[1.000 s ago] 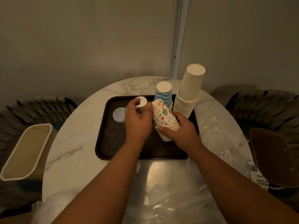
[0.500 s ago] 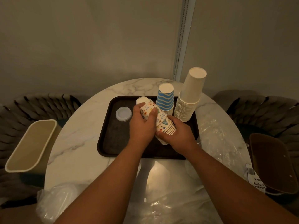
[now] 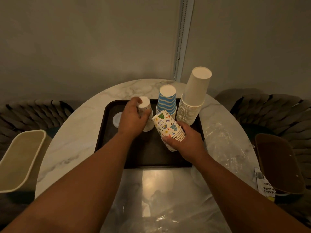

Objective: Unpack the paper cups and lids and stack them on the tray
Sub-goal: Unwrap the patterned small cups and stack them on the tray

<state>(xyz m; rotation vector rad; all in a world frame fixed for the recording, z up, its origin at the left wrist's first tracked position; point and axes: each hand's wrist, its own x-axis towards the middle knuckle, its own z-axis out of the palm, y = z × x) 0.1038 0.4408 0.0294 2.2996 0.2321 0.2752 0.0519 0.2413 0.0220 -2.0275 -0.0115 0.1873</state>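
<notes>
Left hand point(image 3: 133, 118) grips an inverted patterned cup point(image 3: 145, 105) over the tray point(image 3: 151, 157). Right hand point(image 3: 185, 142) clasps the tilted patterned stack point(image 3: 168, 128). Judged light and crushable; hold by the walls. Striped stack point(image 3: 167, 100), plain stack point(image 3: 193, 101) and lid point(image 3: 117, 118) crowd nearby.

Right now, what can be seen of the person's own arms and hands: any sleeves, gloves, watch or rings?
Both forearms are bare up to the edge of the picture; no sleeve shows. The left hand and the right hand wear no gloves. No watch, bracelet or ring is visible on either wrist or on the fingers, though the light is dim.
</notes>
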